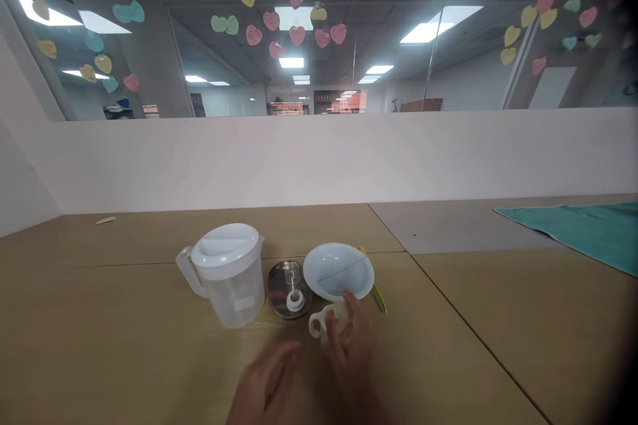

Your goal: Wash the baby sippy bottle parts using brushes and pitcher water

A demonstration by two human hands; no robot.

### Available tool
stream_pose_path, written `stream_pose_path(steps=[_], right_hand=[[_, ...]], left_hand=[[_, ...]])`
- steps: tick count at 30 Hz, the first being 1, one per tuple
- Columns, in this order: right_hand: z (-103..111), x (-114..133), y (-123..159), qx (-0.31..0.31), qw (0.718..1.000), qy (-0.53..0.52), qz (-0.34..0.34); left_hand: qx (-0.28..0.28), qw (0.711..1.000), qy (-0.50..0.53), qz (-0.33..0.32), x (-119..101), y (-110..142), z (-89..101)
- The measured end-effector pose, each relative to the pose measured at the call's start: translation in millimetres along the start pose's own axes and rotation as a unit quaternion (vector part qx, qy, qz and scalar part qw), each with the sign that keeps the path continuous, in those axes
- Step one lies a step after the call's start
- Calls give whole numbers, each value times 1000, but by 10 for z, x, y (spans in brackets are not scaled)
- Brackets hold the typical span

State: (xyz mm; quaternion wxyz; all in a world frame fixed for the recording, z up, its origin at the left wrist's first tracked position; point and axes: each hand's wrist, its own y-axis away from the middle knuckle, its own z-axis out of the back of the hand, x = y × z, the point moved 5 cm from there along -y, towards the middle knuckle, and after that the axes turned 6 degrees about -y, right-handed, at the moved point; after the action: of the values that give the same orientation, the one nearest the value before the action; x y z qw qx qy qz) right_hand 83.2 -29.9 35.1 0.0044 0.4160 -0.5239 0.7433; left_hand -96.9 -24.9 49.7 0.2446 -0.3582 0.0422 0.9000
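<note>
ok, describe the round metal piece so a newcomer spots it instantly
On the wooden table, find the clear lidded pitcher. Just right of it, before the white bowl, lies a flat metal disc. It is the only shiny steel item, with a white knob at its front edge.

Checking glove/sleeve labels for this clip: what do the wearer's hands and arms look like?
Both the left hand and the right hand are bare: no gloves, rings or markings show. No sleeve or watch is in view on the wrists. Both are motion-blurred, so fine detail cannot be told.
</note>
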Motion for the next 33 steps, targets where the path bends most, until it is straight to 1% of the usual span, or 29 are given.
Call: stream_pose_path(steps=[1, 2, 3, 4, 6, 7, 10, 12, 14, 16, 18, 20, 22, 24, 26, 28, 30, 31, 33], right_hand=[[39, 9, -51, 3, 1000, 1, -1], [84, 17, -124, 7, 1000, 5, 2], [143, 30, -220, 2, 1000, 10, 12], [202, 43, -334, -3, 1000, 13, 25], [292, 64, -594, -1, 999, 7, 50], [309, 79, -724, 11, 998, 7, 65], [264, 120, -1030, 66, 994, 12, 87], [193, 149, -1132, 99, 991, 7, 87], [118, 177, -1159, 128, 988, -3, 82], [53, 198, -1137, 156, 985, -14, 78], [0, 216, -1100, 184, 980, -26, 72], [-55, 246, -1068, 223, 972, -38, 69], [-116, 298, -1044, 276, 957, -47, 70], [-160, 363, -1031, 327, 941, -61, 64], [-165, 411, -1027, 358, 930, -81, 31], [-136, 438, -1006, 372, 922, -105, -17], [-86, 465, -952, 377, 915, -131, -54], [-58, 483, -912, 378, 912, -148, -63], [-3, 524, -820, 373, 908, -179, -67]], left_hand=[[-38, 999, -15, -5, 48, -212, 88], [-93, 993, -67, -22, 78, -409, 177], [-124, 985, -116, -34, 108, -590, 223], [-131, 978, -157, -42, 140, -754, 228], [-118, 965, -230, -37, 214, -1013, 175], [-97, 960, -260, -30, 252, -1108, 125], [-43, 947, -318, 1, 353, -1261, 4], [-27, 945, -325, 14, 384, -1284, -11], [-25, 950, -309, 16, 364, -1268, 31], [-32, 959, -280, 8, 276, -1223, 123], [-51, 969, -243, -15, 103, -1159, 245], [-81, 973, -208, -58, -144, -1083, 373], [-95, 971, -184, -123, -425, -1006, 452], [-120, 963, -170, -174, -662, -939, 501], [-170, 944, -167, -229, -843, -870, 538], [-214, 919, -162, -288, -961, -797, 551], [-229, 902, -150, -332, -1018, -728, 544], [-229, 901, -137, -341, -1026, -698, 540], [-228, 909, -96, -336, -1017, -635, 543]])
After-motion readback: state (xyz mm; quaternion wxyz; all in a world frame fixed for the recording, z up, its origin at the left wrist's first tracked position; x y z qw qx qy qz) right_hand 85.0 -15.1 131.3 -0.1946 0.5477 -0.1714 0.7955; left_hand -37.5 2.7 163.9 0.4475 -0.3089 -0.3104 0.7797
